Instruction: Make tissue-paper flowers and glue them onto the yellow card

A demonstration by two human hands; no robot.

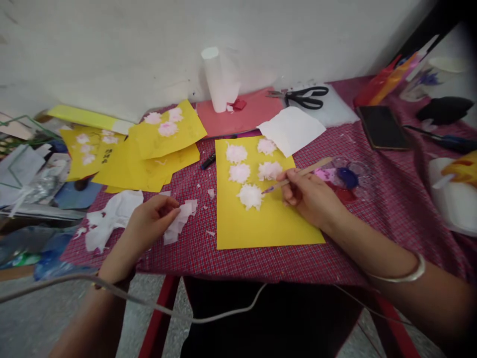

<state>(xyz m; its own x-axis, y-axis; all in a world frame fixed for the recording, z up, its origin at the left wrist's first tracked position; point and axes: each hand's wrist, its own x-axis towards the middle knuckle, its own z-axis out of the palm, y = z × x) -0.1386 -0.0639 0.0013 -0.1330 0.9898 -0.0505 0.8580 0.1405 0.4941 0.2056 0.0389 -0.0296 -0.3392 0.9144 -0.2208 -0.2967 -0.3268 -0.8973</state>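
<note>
Palette (363,180) R of card (242,229), tissue pcs (179,223) L

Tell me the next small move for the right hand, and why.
Probably ease the brush in the right hand slightly left and dab its purplish tip onto the lowest flower: the tip is right by that flower's right edge, and it looks whiter than the four pinker flowers above.
</note>
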